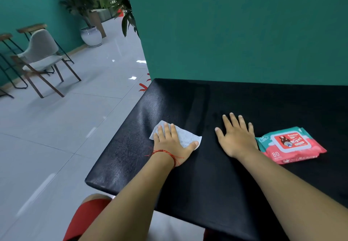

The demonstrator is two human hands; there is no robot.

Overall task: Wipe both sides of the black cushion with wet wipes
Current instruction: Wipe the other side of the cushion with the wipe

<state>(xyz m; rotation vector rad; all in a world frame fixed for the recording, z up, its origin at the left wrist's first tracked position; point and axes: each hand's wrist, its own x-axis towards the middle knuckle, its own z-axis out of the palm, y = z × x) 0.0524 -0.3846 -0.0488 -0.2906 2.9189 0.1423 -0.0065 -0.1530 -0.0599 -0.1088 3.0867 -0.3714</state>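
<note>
Black cushion [207,184] lying flat, bearing a white wet wipe [185,137] at nine o'clock, a pink pack of wipes [291,144] at three o'clock, right hand [236,139] flat between them.

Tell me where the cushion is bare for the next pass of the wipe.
Bare: on the black cushion, the far strip along the green wall and the left edge beside the left hand. Crowded: the right hand beside the wipes pack.

black cushion [188,184] flat, glossy | white wet wipe [185,137] spread on it
</note>
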